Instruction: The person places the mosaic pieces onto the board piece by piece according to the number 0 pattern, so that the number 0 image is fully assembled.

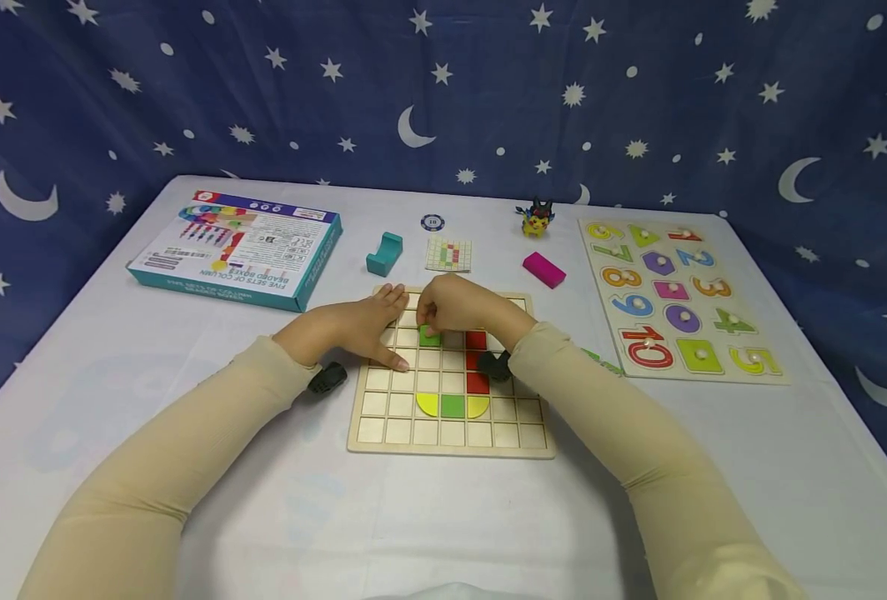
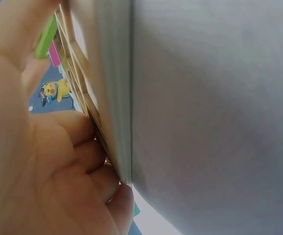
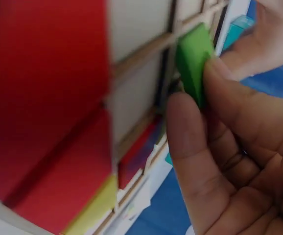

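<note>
A wooden grid board lies on the table beneath both hands. My left hand rests on its left side, fingers extended and thumb reaching over the squares. With thumb and index finger, my right hand pinches a green tile, tilted close over the grid in the right wrist view. Red tiles form a column right of the board's middle. Lower down, a green square tile sits between two yellow rounded tiles. The right hand hides part of the board's top rows.
Behind the board are a small pattern card, a teal arch block, a poker chip, a magenta block and a yellow figurine. A flat box lies left, a number puzzle right.
</note>
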A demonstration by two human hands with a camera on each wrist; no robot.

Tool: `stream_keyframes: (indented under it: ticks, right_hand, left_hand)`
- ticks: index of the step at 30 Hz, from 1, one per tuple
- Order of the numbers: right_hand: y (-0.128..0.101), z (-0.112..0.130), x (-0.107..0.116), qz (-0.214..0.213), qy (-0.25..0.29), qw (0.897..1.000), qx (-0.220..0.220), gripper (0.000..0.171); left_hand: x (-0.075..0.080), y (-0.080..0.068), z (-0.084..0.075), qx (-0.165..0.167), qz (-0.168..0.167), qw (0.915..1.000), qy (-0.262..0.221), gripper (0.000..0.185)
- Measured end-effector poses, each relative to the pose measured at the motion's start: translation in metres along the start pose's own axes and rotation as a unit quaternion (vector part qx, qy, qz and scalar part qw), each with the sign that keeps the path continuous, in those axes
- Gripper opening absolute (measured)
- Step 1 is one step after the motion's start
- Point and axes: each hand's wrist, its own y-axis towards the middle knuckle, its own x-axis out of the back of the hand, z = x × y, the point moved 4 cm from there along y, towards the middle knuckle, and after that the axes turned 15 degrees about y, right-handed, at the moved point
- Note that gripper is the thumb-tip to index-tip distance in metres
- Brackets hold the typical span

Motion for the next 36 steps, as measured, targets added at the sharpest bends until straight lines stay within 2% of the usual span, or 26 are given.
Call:
stream_keyframes:
  ticks: [5, 10, 14, 19, 26, 32, 36]
  right_hand:
    - [0.001, -0.001, -0.003, 0.002, -0.03, 0.999, -0.02, 0.01]
    - [-0.002, 0.001, -0.005, 0.001, -0.048, 0.999, -0.02, 0.008]
    - [-0.012, 0.0, 0.002, -0.012, -0.031, 0.999, -0.021, 0.009]
    - [-0.039, -0.014, 0.02, -0.025, -0.004, 0.999, -0.026, 0.011]
    - [-0.089, -0.054, 0.039, -0.046, 0.012, 0.997, -0.067, 0.015]
    - [-0.125, -0.09, 0.047, -0.077, 0.006, 0.992, -0.097, 0.019]
    - [-0.144, -0.109, 0.047, -0.09, 0.026, 0.988, -0.123, 0.021]
  left_hand:
    - [0.0, 0.002, 0.001, -0.001, -0.002, 1.0, 0.004, 0.112]
    - [0.0, 0.003, 0.0, 0.002, 0.0, 1.0, 0.003, 0.112]
    - [-0.001, 0.003, -0.001, 0.001, 0.0, 1.0, 0.002, 0.112]
    - [-0.001, 0.003, -0.001, 0.002, -0.001, 1.0, 0.001, 0.113]
    - [0.0, 0.001, -0.001, 0.001, -0.004, 1.0, 0.001, 0.112]
    - [0.001, -0.002, -0.002, 0.001, -0.003, 1.0, 0.001, 0.111]
    - [0.001, -0.001, -0.002, 0.002, 0.001, 1.0, 0.001, 0.111]
